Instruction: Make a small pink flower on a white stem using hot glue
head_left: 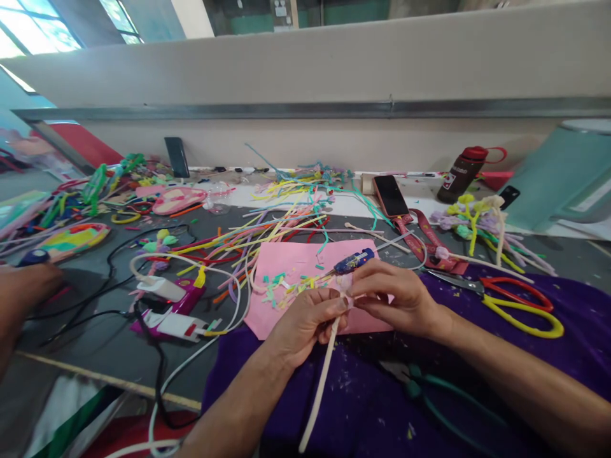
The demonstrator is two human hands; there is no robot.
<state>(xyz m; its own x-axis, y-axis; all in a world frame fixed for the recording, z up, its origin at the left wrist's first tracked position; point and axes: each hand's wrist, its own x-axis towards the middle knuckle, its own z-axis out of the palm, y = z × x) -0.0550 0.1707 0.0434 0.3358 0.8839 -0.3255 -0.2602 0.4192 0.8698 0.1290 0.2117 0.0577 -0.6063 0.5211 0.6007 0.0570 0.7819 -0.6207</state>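
Note:
My left hand pinches a cream pipe cleaner near its upper end, and the long stem slants down towards my lap. At the top of that stem sits a small pale pink fuzzy piece, partly hidden by fingers. The fingertips of my right hand are closed on this piece from the right. Just behind my hands lies a blue tool with a narrow tip, its kind unclear. Beneath is a pink sheet scattered with short green and yellow pipe cleaner snippets.
Scissors and green-handled pliers lie on purple cloth at the right. A power strip with chargers and loose cables is at the left. Behind are pipe cleaners, a phone and a bottle. Another person's hand reaches in left.

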